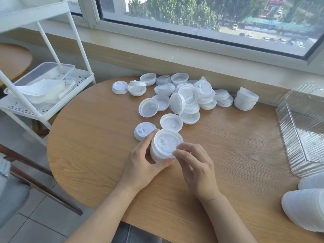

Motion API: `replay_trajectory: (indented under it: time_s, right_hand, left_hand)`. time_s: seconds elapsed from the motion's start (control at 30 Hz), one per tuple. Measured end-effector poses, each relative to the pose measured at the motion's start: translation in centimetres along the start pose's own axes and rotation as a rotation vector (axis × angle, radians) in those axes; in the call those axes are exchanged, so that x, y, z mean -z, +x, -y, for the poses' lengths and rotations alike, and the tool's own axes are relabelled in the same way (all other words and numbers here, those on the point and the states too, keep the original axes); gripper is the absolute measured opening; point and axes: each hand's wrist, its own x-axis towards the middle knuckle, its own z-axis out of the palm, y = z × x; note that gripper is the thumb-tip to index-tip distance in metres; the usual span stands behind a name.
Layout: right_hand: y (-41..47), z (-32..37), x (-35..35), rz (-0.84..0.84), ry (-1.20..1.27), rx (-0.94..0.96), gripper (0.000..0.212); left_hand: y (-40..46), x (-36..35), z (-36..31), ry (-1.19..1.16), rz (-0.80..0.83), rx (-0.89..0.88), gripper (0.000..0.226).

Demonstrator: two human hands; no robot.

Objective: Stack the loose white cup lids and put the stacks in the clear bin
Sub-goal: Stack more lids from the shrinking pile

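I've got a short stack (164, 146) of lids held just above the tabletop (98, 155), near centre. Left hand (145, 162) cups its left side, fingers curled round the wall, thumb under the near edge. Right hand (194, 163) has its fingers pinching the top lid's near-right rim, looks like it's seating that lid. Step in hand, as I read it: press the top lid home so the stack nests flush. To do it well: keep the left hand as a cradle, run the right fingers round the rim rather than pushing at one point, otherwise the lid tilts and the stack leans. All lids in this stack look open side up; match that before adding any more. Nearest feeders: a lid (145, 131) dome up, touching the left fingers on the far-left side, needs flipping; a lid (171, 122) open side up just beyond the stack, goes straight on. The loose pile (184, 97) sits further out, mixed orientations, some on edge. One finished stack (246, 99) stands at the pile's right end. The bin (301, 130) is well apart at the right edge, looks empty from here but ribbed walls make that hard to call. More stacks (305, 209) lie on their sides at near right. Plenty left to do.
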Motion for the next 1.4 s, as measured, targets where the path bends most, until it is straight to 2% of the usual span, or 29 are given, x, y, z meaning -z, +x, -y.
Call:
replay_trajectory:
  time_s: [0.13,0.3,0.4,0.5,0.6,0.77,0.87,1.17,1.4]
  right_hand:
    - [0.0,0.2,0.4,0.048,0.038,-0.015,0.013]
    - [0.4,0.3,1.2,0.018,0.109,-0.267,0.036]
    - [0.7,0.0,0.7,0.120,0.106,-0.343,0.049]
    - [0.6,-0.4,0.2,0.219,0.114,-0.338,0.051]
    - [0.6,-0.7,0.1,0.249,0.120,-0.353,0.052]
    - [0.5,-0.7,0.0,0.255,0.124,-0.348,0.053]
    - [0.4,-0.9,-0.3,0.271,0.106,-0.364,0.055]
    - [0.2,-1.4,-0.4,0.338,0.023,-0.374,0.062]
    - [0.3,-1.4,-0.2,0.339,0.099,-0.419,0.064]
  left_hand:
    - [0.0,0.0,0.0,0.002,0.021,-0.007,0.095]
    - [-0.1,0.0,-0.2,0.046,0.077,-0.026,0.099]
    - [-0.2,0.1,-0.5,0.059,0.093,-0.056,0.099]
    - [-0.2,0.2,-0.4,0.052,0.091,-0.048,0.102]
    - [-0.2,0.2,-0.2,0.017,0.099,-0.046,0.100]
    - [-0.2,0.0,-0.4,-0.065,0.050,-0.109,0.065]
    - [0.0,-0.2,-0.3,-0.054,0.054,-0.082,0.055]
    - [0.1,-0.3,0.3,-0.005,0.068,-0.061,0.060]
    - [0.0,-0.3,0.1,-0.015,0.064,-0.049,0.065]
